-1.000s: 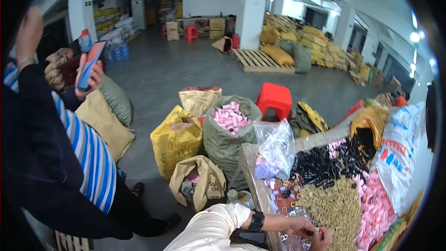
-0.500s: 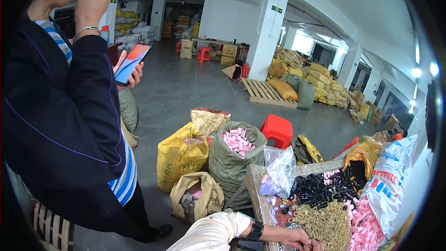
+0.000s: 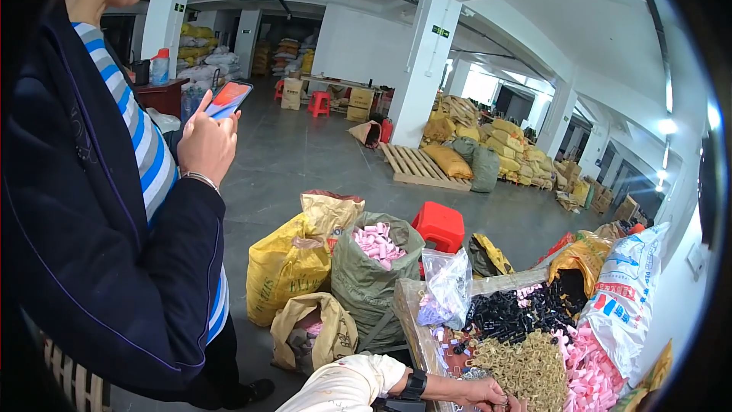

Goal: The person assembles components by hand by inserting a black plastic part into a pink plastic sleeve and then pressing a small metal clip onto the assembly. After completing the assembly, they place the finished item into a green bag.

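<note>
Left hand (image 3: 488,395) at bottom edge of view, right of and below green sack (image 3: 366,282), resting on tan pile (image 3: 526,370) of small ring-like pieces. Fingers curled into the pile and cut off by the frame; cannot tell whether gripping anything. Right hand out of view.

Tan pile on the counter (image 3: 408,320), right of green sack. Black pieces (image 3: 518,313) just behind it, pink pieces (image 3: 591,370) touching its far side. Clear bag (image 3: 446,290) upright at the counter edge, just beside green sack. Yellow sack (image 3: 286,267) left of green sack, brown bag (image 3: 313,328) in front of it, red stool (image 3: 440,223) behind it. Co-worker's hand (image 3: 204,145) holding phone (image 3: 229,98), well left of green sack.

Risks, judged: view aimed away from the working hand, so likely to fumble blind and mix tan pieces with the black or pink. Could also knock pieces off the near counter edge into the open sacks. Forearm close to clear bag; a sweep could tip it.

Versus half a second ago: view swung left and up, hand lower in frame. Co-worker larger and closer, raised second hand gone from view, phone now higher. Hand still on tan pile.
</note>
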A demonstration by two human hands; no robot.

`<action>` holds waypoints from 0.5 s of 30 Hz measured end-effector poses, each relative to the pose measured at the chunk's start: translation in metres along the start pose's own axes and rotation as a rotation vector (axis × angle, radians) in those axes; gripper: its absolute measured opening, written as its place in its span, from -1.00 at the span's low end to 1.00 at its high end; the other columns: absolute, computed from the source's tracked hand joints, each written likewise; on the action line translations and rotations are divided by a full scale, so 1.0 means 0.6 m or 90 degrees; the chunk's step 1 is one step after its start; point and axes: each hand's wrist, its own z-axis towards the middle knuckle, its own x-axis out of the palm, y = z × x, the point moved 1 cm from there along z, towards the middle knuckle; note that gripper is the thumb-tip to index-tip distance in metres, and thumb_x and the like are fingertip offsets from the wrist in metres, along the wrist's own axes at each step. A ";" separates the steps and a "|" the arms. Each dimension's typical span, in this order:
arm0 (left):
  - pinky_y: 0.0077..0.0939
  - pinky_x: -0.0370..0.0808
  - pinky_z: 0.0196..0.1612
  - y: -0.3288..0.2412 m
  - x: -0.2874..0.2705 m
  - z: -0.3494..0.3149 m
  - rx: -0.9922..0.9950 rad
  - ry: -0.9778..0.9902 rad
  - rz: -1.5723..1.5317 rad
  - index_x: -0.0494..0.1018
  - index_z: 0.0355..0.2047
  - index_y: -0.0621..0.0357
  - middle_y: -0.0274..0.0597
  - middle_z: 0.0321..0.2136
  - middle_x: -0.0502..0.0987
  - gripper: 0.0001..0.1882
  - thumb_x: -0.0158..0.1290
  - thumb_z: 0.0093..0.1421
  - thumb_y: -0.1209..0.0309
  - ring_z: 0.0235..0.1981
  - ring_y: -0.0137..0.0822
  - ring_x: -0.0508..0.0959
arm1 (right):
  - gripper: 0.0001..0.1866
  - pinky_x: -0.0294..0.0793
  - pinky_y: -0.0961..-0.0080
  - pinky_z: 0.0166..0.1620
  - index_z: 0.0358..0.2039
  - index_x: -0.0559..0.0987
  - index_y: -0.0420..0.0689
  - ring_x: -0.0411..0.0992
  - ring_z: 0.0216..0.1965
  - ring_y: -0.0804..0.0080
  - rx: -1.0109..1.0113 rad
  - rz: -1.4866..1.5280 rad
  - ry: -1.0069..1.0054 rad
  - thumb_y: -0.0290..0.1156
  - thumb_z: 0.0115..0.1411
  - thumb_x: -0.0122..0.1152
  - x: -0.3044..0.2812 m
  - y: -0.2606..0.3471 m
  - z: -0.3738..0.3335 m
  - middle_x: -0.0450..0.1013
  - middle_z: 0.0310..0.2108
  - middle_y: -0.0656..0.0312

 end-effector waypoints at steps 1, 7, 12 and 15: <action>-0.79 0.32 -0.62 0.001 0.001 0.003 0.000 0.002 0.001 0.42 -0.48 0.15 -0.42 -0.65 0.43 -0.87 -0.01 0.07 0.35 -0.69 -0.60 0.38 | -0.79 0.34 0.33 -0.35 -0.34 0.51 -0.12 0.37 -0.45 0.15 0.010 0.006 0.001 -0.33 0.00 0.16 -0.001 -0.001 -0.001 0.41 -0.43 0.05; -0.80 0.31 -0.63 0.001 0.005 0.006 -0.005 0.011 -0.002 0.42 -0.48 0.15 -0.42 -0.65 0.43 -0.87 -0.01 0.07 0.35 -0.69 -0.60 0.37 | -0.75 0.33 0.33 -0.38 -0.24 0.47 -0.12 0.35 -0.47 0.12 0.008 0.039 0.019 -0.35 0.03 0.08 0.017 -0.031 -0.024 0.40 -0.46 0.02; -0.80 0.30 -0.64 -0.015 0.013 0.005 -0.016 0.009 -0.015 0.42 -0.48 0.14 -0.42 -0.65 0.43 -0.87 -0.02 0.08 0.35 -0.70 -0.61 0.36 | -0.71 0.32 0.35 -0.38 -0.19 0.42 -0.15 0.32 -0.47 0.16 0.067 0.069 0.107 -0.37 0.04 0.03 0.005 -0.046 -0.024 0.36 -0.50 -0.01; -0.80 0.30 -0.65 -0.011 0.012 0.008 -0.024 0.002 -0.027 0.42 -0.48 0.14 -0.43 -0.65 0.43 -0.87 -0.02 0.08 0.35 -0.70 -0.61 0.36 | -0.64 0.32 0.31 -0.31 -0.13 0.39 -0.12 0.33 -0.37 0.03 0.137 0.044 0.201 -0.28 0.05 0.04 -0.013 -0.064 -0.032 0.37 -0.40 -0.06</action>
